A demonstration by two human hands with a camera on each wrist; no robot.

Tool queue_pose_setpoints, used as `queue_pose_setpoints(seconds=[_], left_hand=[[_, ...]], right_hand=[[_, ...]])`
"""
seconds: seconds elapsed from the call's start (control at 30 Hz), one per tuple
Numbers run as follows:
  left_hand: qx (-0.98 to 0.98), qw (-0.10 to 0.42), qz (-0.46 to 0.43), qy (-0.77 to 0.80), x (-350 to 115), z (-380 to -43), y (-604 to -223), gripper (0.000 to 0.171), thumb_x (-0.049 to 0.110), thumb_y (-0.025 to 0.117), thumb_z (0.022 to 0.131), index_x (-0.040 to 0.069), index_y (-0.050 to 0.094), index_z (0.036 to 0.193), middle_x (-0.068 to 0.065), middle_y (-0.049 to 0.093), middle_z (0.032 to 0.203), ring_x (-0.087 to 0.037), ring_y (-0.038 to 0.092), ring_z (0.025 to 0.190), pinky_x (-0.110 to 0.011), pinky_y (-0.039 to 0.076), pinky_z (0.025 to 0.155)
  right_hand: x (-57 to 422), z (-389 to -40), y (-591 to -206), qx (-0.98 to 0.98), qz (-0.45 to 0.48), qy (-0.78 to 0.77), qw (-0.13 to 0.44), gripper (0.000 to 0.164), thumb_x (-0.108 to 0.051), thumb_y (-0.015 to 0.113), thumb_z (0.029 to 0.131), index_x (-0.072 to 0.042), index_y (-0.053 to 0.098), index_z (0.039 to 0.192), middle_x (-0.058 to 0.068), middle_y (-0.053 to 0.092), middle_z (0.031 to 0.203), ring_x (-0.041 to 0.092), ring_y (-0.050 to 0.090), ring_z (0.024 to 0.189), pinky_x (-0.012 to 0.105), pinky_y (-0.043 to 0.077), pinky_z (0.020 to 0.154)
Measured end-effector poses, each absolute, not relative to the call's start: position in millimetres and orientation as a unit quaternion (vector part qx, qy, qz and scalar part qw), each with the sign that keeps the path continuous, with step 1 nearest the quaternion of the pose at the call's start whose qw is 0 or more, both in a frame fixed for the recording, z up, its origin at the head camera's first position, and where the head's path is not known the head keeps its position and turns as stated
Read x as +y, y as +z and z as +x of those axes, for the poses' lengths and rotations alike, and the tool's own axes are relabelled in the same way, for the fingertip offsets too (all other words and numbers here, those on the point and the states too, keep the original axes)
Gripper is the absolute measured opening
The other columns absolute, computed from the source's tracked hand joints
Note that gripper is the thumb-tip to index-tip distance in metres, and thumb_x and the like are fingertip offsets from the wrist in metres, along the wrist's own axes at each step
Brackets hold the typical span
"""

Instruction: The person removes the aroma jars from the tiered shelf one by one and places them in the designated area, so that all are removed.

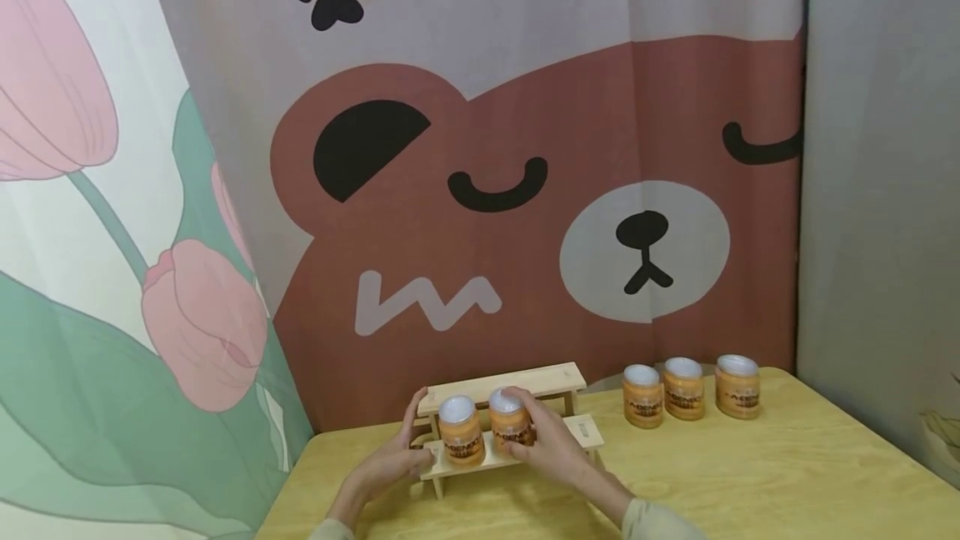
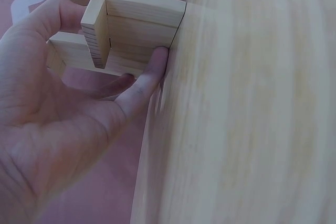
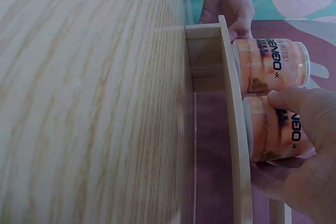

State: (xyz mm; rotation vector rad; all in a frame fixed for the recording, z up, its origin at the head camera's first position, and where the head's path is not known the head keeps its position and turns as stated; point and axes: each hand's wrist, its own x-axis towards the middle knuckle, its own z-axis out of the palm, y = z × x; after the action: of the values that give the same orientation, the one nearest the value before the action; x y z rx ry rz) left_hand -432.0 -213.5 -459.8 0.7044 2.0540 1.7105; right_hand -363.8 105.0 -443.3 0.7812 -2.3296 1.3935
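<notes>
A small two-step wooden rack (image 1: pixel 587 432) stands on the table. Two orange jars with white lids are on its lower step: a left jar (image 1: pixel 461 433) and a right jar (image 1: pixel 504 422). My right hand (image 1: pixel 553 440) grips the right jar, its thumb across the label and fingers round the far side, as the right wrist view shows. At the rack's left end is my left hand (image 1: pixel 396 461). In the left wrist view that hand (image 2: pixel 68 114) holds the rack's end (image 2: pixel 142 24), the thumb at the lower step and other fingers reaching along the side.
Three more orange jars stand at the back right of the table (image 1: pixel 720 473): one (image 1: pixel 642 398) at the left, one (image 1: pixel 684 390) close beside it, one (image 1: pixel 738 388) slightly apart. A curtain with a bear print (image 1: pixel 525 273) hangs right behind the table.
</notes>
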Motion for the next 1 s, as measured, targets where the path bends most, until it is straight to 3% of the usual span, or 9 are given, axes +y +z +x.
queue_pose_setpoints(seconds=[0.4, 0.63, 1.0], left_hand=[[0.727, 0.19, 0.252, 0.609, -213.8, -431.0, -460.0, 0.114, 0.002, 0.065, 0.091, 0.052, -0.013, 0.157, -0.039, 0.001, 0.155, -0.017, 0.039, 0.062, -0.031, 0.037, 0.056], [0.726, 0.19, 0.251, 0.612, -213.5, -429.3, -460.0, 0.111, 0.001, 0.063, 0.091, 0.061, -0.006, 0.153, -0.039, 0.001, 0.156, -0.017, 0.04, 0.063, -0.032, 0.037, 0.056], [0.722, 0.19, 0.257, 0.613, -213.9, -431.8, -460.8, 0.11, 0.0, 0.063, 0.092, 0.063, -0.004, 0.152, -0.035, 0.0, 0.154, -0.017, 0.039, 0.062, -0.032, 0.037, 0.056]], right_hand=[[104.8, -362.3, -441.3, -0.809, 0.273, 0.501, 0.144, 0.074, -0.011, 0.081, 0.088, -0.017, 0.042, 0.152, 0.012, 0.056, 0.133, 0.03, 0.06, 0.113, 0.043, 0.054, 0.083], [105.4, -363.1, -441.0, -0.804, 0.276, 0.506, 0.143, 0.073, -0.008, 0.08, 0.088, -0.019, 0.042, 0.15, 0.013, 0.056, 0.133, 0.031, 0.059, 0.114, 0.043, 0.054, 0.082], [105.1, -358.4, -433.9, -0.804, 0.277, 0.506, 0.142, 0.073, -0.007, 0.08, 0.088, -0.019, 0.042, 0.15, 0.014, 0.056, 0.133, 0.032, 0.059, 0.115, 0.044, 0.054, 0.082]])
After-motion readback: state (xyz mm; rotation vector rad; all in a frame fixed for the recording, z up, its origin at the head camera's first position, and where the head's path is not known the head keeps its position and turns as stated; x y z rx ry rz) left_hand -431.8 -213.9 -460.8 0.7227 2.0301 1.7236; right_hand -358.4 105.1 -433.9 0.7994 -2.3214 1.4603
